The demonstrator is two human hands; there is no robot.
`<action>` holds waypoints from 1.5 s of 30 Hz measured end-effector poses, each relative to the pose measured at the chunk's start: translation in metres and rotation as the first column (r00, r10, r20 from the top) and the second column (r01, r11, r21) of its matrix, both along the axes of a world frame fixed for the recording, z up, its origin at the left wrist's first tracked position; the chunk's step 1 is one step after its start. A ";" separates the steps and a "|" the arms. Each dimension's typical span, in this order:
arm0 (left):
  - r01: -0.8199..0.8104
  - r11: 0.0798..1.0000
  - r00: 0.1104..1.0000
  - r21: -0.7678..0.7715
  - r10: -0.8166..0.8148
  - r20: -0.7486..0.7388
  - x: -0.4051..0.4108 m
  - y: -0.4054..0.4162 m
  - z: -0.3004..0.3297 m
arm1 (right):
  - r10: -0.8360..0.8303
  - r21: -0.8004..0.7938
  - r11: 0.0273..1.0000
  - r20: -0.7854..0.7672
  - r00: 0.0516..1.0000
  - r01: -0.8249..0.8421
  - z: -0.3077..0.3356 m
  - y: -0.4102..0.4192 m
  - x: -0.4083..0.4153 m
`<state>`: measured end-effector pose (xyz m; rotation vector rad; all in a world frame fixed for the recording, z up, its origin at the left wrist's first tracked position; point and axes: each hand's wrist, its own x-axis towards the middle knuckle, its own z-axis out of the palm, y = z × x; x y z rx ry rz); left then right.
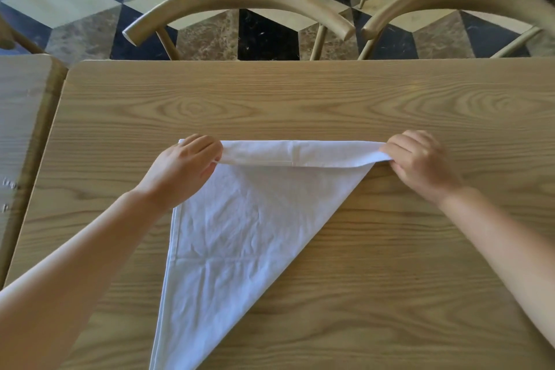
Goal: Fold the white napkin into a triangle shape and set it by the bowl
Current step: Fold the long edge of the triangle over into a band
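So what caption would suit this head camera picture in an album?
Both hands, left and right, pinch the folded top edge of a white napkin lying as a triangle on a wooden table.

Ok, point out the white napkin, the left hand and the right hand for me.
white napkin (240, 234): head view, on the flat wrinkled middle of the cloth.
left hand (183, 168): head view, on the back of the hand.
right hand (420, 162): head view, on the back of the hand.
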<state>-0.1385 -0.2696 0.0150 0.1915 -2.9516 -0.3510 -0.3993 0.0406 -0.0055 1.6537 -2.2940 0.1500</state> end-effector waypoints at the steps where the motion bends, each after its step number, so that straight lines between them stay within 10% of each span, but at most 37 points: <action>1: -0.003 1.000 1.000 0.013 0.003 0.012 0.002 0.001 -0.002 | 0.000 -0.002 1.000 0.019 1.000 0.000 -0.001 0.005 0.001; 12: -0.163 0.985 0.986 0.046 0.165 -0.025 -0.008 0.046 -0.014 | -0.281 -0.045 0.956 0.164 0.946 0.292 0.002 -0.024 0.066; 17: -0.136 0.991 0.969 -0.004 0.134 0.207 -0.060 0.091 -0.032 | -0.307 0.195 0.949 0.397 0.865 0.248 -0.013 -0.095 0.102; 33: -0.379 0.925 0.896 -0.039 0.377 0.233 -0.001 0.030 -0.040 | -0.508 0.375 0.844 0.325 0.798 0.384 -0.028 -0.028 0.016; 41: -0.777 0.621 0.621 0.097 0.733 0.276 -0.042 0.056 -0.042 | -0.354 0.065 0.924 0.512 0.783 0.376 -0.018 -0.028 0.015; 45: -0.748 0.660 0.653 0.066 0.715 0.251 -0.054 0.071 -0.041 | -0.377 0.036 0.899 0.571 0.730 0.436 0.001 -0.024 0.005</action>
